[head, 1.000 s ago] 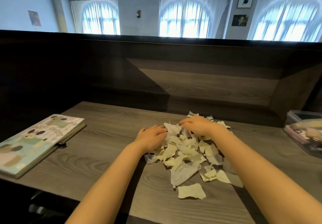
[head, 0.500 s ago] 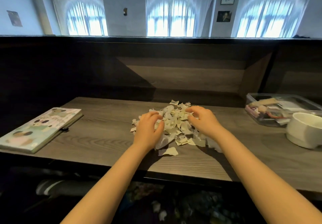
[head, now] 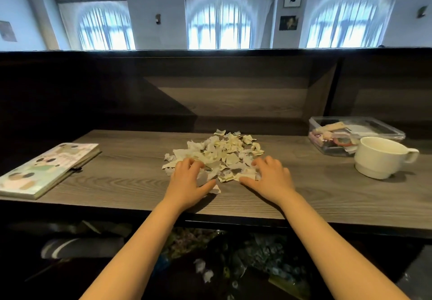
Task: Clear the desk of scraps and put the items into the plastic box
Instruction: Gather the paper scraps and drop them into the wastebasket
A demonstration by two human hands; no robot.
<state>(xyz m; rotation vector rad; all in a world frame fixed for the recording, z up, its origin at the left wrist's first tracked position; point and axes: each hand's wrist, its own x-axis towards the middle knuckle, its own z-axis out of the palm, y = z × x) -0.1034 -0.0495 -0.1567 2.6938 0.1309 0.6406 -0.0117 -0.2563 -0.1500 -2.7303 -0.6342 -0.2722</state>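
Slid back toward desk [head: 117, 173] front edge since half a second ago | left hand [head: 187, 183], right hand [head: 271, 178]: fingers spread flat, gripping nothing, bracketing paper scraps [head: 219, 154] mid-desk | rake low, together | plastic box [head: 350, 136] back right, behind white cup [head: 381, 157].

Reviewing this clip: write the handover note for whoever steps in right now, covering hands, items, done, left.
Left hand: open, palm down on the near left edge of the scrap pile.
Right hand: open, palm down on the pile's near right edge.
Nothing is gripped.
Plastic box: far right on the desk, already holding some items; white cup in front of it. Book at the left end.
Done: scraps lie in one heap.
Left: remove scraps, box the rest.
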